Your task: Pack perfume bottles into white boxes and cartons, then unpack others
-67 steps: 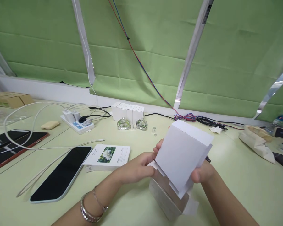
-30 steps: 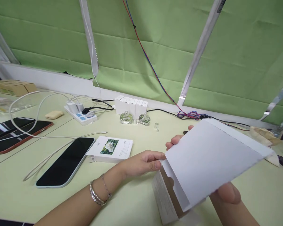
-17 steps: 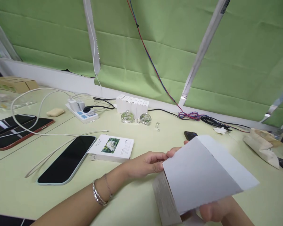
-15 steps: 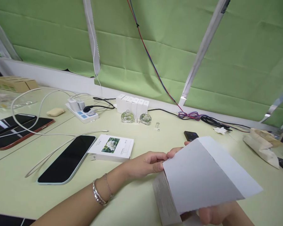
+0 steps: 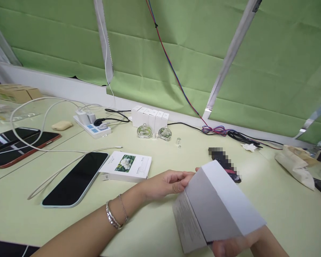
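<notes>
Between my hands is a white cardboard box, tilted, with printed text on its left side and a flap folded down toward the far right. My left hand pinches its far left corner, thumb on the near side; a bracelet and a bangle circle the wrist. At the near right end, my right hand grips the box, most of its fingers hidden behind the cardboard. A flat white box with a flower picture lies left of my left hand. What is inside the held box cannot be seen.
A smartphone and a white cable lie at left, near a power strip. Two glass bottles stand before several small white boxes. Another phone lies behind the held box; a cloth bag is at right.
The box's large flap has swung down and closer to the box, uncovering more of the phone behind it. My right hand has shifted slightly left; my left hand stays at the corner.
</notes>
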Tool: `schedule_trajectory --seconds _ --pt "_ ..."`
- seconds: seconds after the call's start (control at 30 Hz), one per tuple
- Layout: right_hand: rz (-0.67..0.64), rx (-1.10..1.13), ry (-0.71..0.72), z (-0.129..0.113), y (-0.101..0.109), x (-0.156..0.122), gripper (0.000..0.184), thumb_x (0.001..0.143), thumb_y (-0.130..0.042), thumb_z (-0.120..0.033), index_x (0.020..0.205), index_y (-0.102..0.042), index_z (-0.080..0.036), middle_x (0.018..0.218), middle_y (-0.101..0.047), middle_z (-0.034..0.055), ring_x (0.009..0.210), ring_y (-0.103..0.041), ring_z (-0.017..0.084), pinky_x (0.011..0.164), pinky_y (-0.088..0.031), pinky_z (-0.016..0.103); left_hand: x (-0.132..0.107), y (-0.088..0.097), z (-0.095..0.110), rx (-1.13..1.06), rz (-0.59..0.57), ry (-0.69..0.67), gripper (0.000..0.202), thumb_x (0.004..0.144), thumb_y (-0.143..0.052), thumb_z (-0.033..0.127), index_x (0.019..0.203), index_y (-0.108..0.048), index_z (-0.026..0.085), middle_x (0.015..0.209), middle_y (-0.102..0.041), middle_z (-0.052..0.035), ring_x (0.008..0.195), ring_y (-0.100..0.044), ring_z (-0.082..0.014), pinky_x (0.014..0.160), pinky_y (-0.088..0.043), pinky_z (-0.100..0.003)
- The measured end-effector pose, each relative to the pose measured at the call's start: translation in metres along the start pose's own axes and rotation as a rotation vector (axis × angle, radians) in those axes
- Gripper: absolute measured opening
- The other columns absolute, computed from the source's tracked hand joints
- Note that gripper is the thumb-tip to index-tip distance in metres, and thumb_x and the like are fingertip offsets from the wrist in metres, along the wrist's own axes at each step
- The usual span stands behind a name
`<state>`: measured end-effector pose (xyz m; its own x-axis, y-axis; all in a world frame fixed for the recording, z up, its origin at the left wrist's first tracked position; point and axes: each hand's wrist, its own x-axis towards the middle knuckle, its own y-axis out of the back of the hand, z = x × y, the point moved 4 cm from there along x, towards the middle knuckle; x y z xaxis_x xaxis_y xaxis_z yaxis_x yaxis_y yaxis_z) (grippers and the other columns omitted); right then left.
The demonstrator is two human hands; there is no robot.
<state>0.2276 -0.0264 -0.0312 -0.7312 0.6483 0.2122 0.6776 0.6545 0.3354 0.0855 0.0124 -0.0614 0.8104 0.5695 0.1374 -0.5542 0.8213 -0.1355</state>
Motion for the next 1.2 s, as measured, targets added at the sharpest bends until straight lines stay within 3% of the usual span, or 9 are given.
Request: schedule_trajectory --seconds 0.1,0.17,0.27,0.4,0.57,0.63,0.77,0.97,1.2 --pt "0.03 0.042 -0.036 -0.004 0.002 0.001 0.101 0.05 -0.079 -0.051 0.135 -0.03 -0.028 0.129 -0.045 0.0114 0.121 -0.041 0.031 0.098 -0.035 0.047 -0.001 0.0 -0.001 0.029 -0.039 -0.023 0.052 0.077 -0.054 0.055 0.111 -0.059 0.016 0.113 -0.057 -0.0093 0.098 -0.053 -0.0205 0.087 -0.038 -0.031" --pt "0.186 0.053 -0.031 -0.014 0.007 0.001 0.086 0.062 -0.071 -0.053 0.135 -0.029 -0.033 0.132 -0.046 0.0094 0.125 -0.039 0.029 0.1 -0.033 0.049 -0.001 0.0 -0.002 0.018 -0.044 -0.02 0.056 0.079 -0.053 0.055 0.121 -0.054 0.018 0.121 -0.056 -0.0116 0.106 -0.053 -0.0232 0.092 -0.036 -0.035" --pt "0.443 -0.072 0.122 -0.039 0.015 -0.005 0.06 0.075 -0.059 -0.053 0.129 -0.037 -0.04 0.132 -0.048 0.0026 0.13 -0.032 0.026 0.104 -0.028 0.05 -0.002 0.003 -0.003 0.053 -0.015 0.004 0.055 0.079 -0.054 0.052 0.123 -0.053 0.019 0.128 -0.052 -0.0126 0.117 -0.046 -0.0261 0.098 -0.032 -0.039" --pt "0.428 -0.473 0.279 -0.058 0.006 -0.018 0.04 0.085 -0.042 -0.051 0.12 -0.053 -0.034 0.128 -0.05 0.0038 0.131 -0.027 0.032 0.106 -0.022 0.05 -0.003 0.004 -0.001 0.107 -0.016 -0.027 0.049 0.081 -0.053 0.051 0.12 -0.056 0.021 0.127 -0.052 -0.0107 0.118 -0.045 -0.0254 0.099 -0.032 -0.038" --pt "0.696 -0.752 0.31 -0.038 -0.002 -0.053 0.034 0.082 -0.052 -0.029 0.116 -0.054 -0.031 0.106 -0.055 0.0079 0.102 -0.05 0.029 0.087 -0.04 0.044 -0.011 -0.002 0.012 0.166 0.026 0.011 0.042 0.086 -0.05 0.043 0.124 -0.05 0.024 0.125 -0.052 -0.0081 0.113 -0.048 -0.0226 0.094 -0.036 -0.035" --pt "0.691 -0.808 0.282 -0.025 -0.012 -0.064 0.041 0.076 -0.061 -0.027 0.116 -0.054 -0.032 0.096 -0.056 0.0064 0.091 -0.053 0.027 0.077 -0.045 0.04 -0.017 -0.008 0.02 0.306 0.106 0.022 0.041 0.089 -0.046 0.04 0.128 -0.045 0.028 0.129 -0.049 -0.0063 0.117 -0.044 -0.0223 0.096 -0.035 -0.035" --pt "0.778 -0.874 0.074 -0.009 -0.02 -0.072 0.058 0.073 -0.066 -0.024 0.126 -0.044 -0.033 0.108 -0.056 0.0076 0.1 -0.053 0.032 0.08 -0.047 0.045 -0.036 -0.022 0.029 0.591 0.239 0.088 0.034 0.092 -0.04 0.036 0.126 -0.045 0.035 0.13 -0.048 0.0002 0.119 -0.042 -0.0195 0.101 -0.031 -0.033" --pt "0.533 -0.947 0.088 -0.019 -0.017 -0.037 0.045 0.08 -0.059 -0.029 0.121 -0.043 -0.025 0.116 -0.055 0.009 0.114 -0.045 0.031 0.087 -0.047 0.043 -0.061 -0.031 0.021 0.833 0.38 0.106 0.032 0.088 -0.049 0.033 0.119 -0.045 0.034 0.124 -0.046 -0.0009 0.114 -0.046 -0.0184 0.094 -0.042 -0.029" --pt "0.397 -0.969 0.271 -0.019 -0.001 0.005 0.012 0.086 -0.051 -0.019 0.098 -0.053 -0.02 0.111 -0.056 0.0091 0.123 -0.037 0.025 0.094 -0.045 0.04 -0.062 -0.041 0.033 1.428 0.705 -0.343 0.02 0.083 -0.052 0.013 0.1 -0.057 0.023 0.144 -0.016 -0.007 0.13 -0.024 -0.0287 0.099 -0.037 -0.044"
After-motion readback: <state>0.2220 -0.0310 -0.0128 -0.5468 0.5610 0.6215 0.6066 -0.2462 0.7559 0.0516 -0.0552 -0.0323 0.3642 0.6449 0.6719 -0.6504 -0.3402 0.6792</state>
